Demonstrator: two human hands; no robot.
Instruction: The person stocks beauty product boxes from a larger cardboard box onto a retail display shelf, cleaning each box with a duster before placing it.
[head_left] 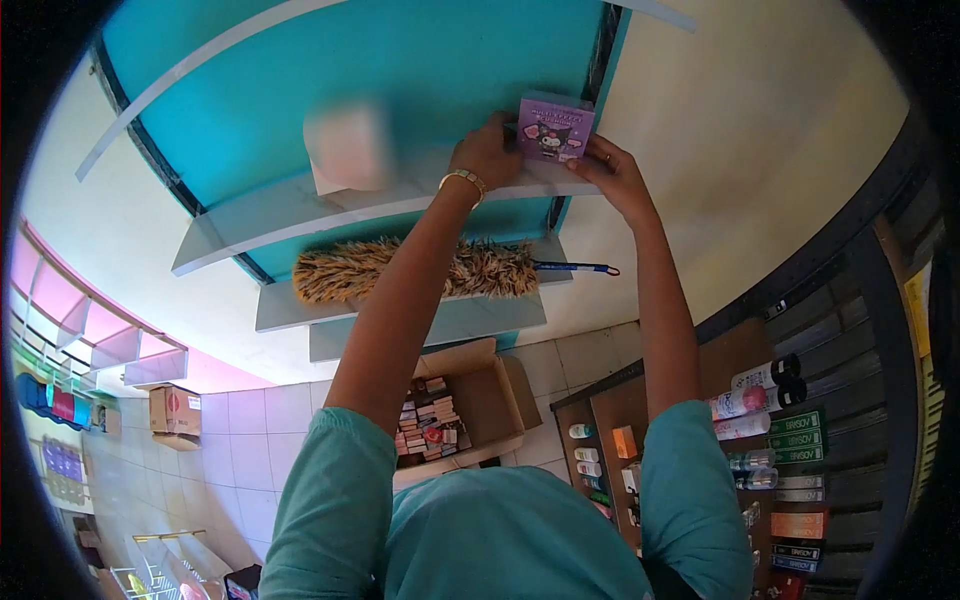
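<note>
A small purple box (552,128) with a cartoon character on its front stands upright near the right end of the upper white shelf (270,222). My left hand (487,155), with a bracelet at the wrist, is at the box's left side, its fingers partly hidden. At the box's lower right, my right hand (608,172) holds the edge between thumb and fingers. Farther left on the same shelf is a pale pink box-like item (347,148), blurred.
A fluffy brown duster (340,272) with a blue handle lies on the shelf below. On the floor, an open cardboard box (490,400) holds many small packages. Bottles and cartons fill a brown display unit (725,365) at the right. Another carton (175,412) stands far left.
</note>
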